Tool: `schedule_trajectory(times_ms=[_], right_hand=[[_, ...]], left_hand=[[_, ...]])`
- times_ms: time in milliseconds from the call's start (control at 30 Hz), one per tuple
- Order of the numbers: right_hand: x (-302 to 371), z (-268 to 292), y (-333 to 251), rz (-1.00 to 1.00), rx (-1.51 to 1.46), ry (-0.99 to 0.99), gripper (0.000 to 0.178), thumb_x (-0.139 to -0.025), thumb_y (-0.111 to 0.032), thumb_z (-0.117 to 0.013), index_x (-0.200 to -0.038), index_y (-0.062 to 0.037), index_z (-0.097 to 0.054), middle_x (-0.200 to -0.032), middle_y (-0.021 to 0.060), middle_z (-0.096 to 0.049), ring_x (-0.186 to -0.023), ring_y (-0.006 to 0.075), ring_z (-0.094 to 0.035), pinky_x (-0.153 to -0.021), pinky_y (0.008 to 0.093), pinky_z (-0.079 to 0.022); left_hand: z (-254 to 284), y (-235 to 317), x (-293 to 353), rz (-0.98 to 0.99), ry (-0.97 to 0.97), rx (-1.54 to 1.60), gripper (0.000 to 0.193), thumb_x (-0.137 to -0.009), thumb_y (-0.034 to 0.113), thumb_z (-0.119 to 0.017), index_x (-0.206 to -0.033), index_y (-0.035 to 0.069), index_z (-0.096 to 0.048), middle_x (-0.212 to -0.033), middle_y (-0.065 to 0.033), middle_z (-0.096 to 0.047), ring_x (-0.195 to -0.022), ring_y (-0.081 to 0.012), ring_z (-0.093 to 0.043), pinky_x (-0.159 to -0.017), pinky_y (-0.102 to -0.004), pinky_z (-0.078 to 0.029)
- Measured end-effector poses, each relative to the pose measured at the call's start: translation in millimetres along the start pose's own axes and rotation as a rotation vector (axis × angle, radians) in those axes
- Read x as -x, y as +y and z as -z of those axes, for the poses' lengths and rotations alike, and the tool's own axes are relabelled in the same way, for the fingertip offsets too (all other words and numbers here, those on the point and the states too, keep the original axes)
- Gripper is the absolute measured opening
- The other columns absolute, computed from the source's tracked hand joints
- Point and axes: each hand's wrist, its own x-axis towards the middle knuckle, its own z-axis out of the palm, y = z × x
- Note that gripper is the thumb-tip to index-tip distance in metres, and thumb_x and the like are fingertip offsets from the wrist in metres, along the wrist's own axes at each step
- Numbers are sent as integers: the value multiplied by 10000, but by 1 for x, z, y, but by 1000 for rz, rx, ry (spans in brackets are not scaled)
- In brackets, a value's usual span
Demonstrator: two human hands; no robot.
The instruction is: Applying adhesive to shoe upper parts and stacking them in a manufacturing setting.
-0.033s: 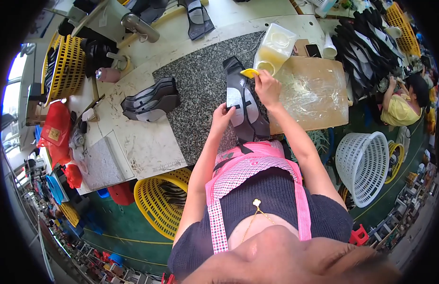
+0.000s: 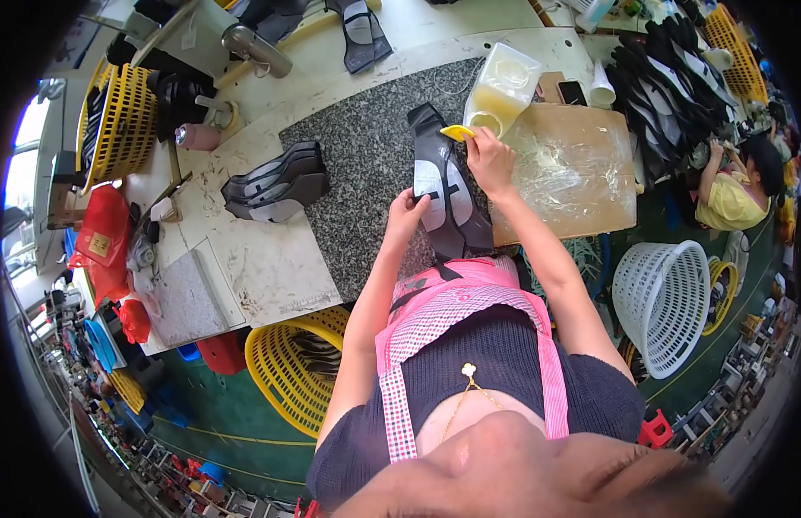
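A flat black-and-grey piece, shaped like a shoe upper (image 2: 459,203), lies lengthwise on the speckled stone slab (image 2: 366,112) in front of me. My left hand (image 2: 406,212) pinches its left edge around the middle. In my right hand (image 2: 491,158) is a small yellow flat scraper (image 2: 456,132), held just over the upper's right side near its far end. Whether the scraper touches the surface I cannot tell. Right beyond this hand, a translucent plastic container (image 2: 506,82) with yellowish liquid in it is tipped toward me. A small stack of similar uppers (image 2: 275,183) rests to the left.
A smeared brown board (image 2: 582,173) lies right of the slab. Many more uppers (image 2: 668,95) are heaped at the far right, near a person in yellow (image 2: 737,194). A yellow basket (image 2: 284,371) stands below left, a white basket (image 2: 662,302) at right. A phone (image 2: 571,92) lies behind the board.
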Motion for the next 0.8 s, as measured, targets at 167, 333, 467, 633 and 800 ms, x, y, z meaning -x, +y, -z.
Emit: schedule_trajectory(times_ms=[167,333,467,633,800], right_hand=[[13,13,7,53,7,-120,160,-869,-226,-547,-858,-82,-618,-788,91,-615,-664,331,-611,-555,430,-471],[-1,8,-4,-36,-59,-113,182,-855,-229,-565,-795,-60,-596,-750,112,-604,-674,345,-605,-563,431,-459],[25,2,22,-139,-210,-264,175,-850,-211,-578,-871,-47,-637,-718,153,-620,-659,327,-620,-575,418,-466],[34,17,26,-307,-411,-220,182,-849,-160,-585,-898,9,-637,-706,148,-639,-619,274,-628,-546,372,-453],[79,38,23,6,-209,-285,167,-833,-179,-617,-786,-20,-597,-734,115,-573,-623,321,-585,-521,394,-415]], left_hand=[[3,2,1,72,-17,-13,370,-877,126,-614,-1188,-44,-506,-1008,-49,-624,-886,-92,-582,-782,-230,-458],[3,5,3,85,-67,84,354,-914,183,-568,-1197,-19,-504,-905,15,-598,-750,-37,-491,-660,-197,-371],[13,5,1,137,-139,102,349,-946,223,-513,-1227,18,-486,-950,23,-605,-801,-28,-527,-678,-191,-410],[12,12,-1,195,-149,237,287,-932,185,-535,-1174,34,-515,-987,-7,-627,-875,-72,-585,-762,-226,-469],[17,3,-3,234,-142,256,293,-920,159,-556,-1186,52,-496,-1059,-21,-616,-944,-96,-594,-791,-237,-487]])
